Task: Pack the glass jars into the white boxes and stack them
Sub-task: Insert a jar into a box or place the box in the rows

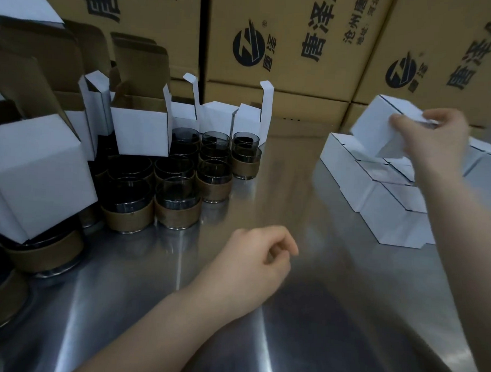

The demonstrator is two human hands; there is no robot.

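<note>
Holding a shut white cardboard box [382, 124] tipped to one side, the right hand [435, 138] grips it by its top edge, just above the pile of shut white cardboard boxes [379, 197]. Only one hand has it. I think it could land crooked on the pile and slide off onto the shiny metal table [295, 188]. If a jar is inside, the glass could crack. A hard bump could also push the boxes under it out of line.

The left hand [252, 267] is well to the left of the pile, over the table. Its fingers are loosely curled and it holds nothing.

Far to the left of the pile stand the dark glass jars with brown bands [179, 202], close together and not yet packed. Open white cardboard boxes [141, 132] are with them, flaps up, and some sit on top of jars. I cannot tell if any open box has a jar in it. The shut boxes hide what they hold too. Big brown cartons [287, 47] stand behind the pile.
</note>
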